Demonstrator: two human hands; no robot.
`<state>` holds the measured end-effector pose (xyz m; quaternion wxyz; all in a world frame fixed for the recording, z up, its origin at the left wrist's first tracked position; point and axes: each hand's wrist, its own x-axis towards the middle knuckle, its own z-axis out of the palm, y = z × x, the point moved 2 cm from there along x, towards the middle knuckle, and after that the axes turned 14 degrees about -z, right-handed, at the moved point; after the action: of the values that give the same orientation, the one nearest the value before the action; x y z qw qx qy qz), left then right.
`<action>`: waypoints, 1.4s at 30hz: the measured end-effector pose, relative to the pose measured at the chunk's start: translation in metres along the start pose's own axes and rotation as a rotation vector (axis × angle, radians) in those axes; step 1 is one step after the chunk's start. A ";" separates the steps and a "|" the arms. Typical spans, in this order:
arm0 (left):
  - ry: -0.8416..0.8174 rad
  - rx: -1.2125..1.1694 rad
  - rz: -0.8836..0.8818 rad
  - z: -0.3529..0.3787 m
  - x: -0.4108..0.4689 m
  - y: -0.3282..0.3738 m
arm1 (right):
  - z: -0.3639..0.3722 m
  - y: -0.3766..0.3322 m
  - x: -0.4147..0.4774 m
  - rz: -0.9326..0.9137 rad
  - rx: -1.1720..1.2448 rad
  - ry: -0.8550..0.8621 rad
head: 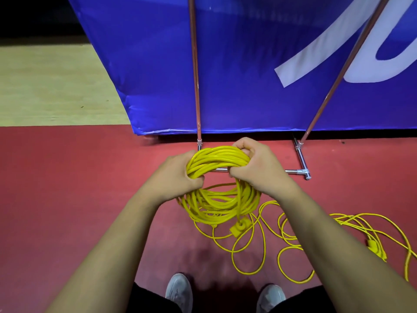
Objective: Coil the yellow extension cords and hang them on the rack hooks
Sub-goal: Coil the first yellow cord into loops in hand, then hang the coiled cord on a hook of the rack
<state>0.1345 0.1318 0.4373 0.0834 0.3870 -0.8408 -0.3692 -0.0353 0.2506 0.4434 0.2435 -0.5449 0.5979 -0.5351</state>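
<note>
1. Blue banner [248,64] behind, red floor [67,188] below, metal rack frame [302,159] standing on it; hooks not in view
2. Yellow coil [216,161] held up over the rack base, lower loops and plug [240,227] hanging
3. Loose yellow cord [293,236] sprawled on floor at right, uncoiled
4. Left hand [178,175] and right hand [255,163]: fingers curled tight round the coil's top, one each side
5. Step: likely tidying the gathered coil; next needs a lift to a hook without loops slipping

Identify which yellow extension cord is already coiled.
The coiled cord, gripped by the left hand and right hand, has its loops bundled. The loose cord sprawls on the red floor.
</note>
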 end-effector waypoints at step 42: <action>0.239 0.006 0.452 -0.269 0.331 0.308 | -0.273 -0.145 0.394 -0.503 -0.624 0.373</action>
<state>-0.1602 -0.1217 0.7921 0.2616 0.2306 -0.8911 -0.2905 -0.3308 0.0175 0.7742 -0.1825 -0.6150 0.6135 -0.4605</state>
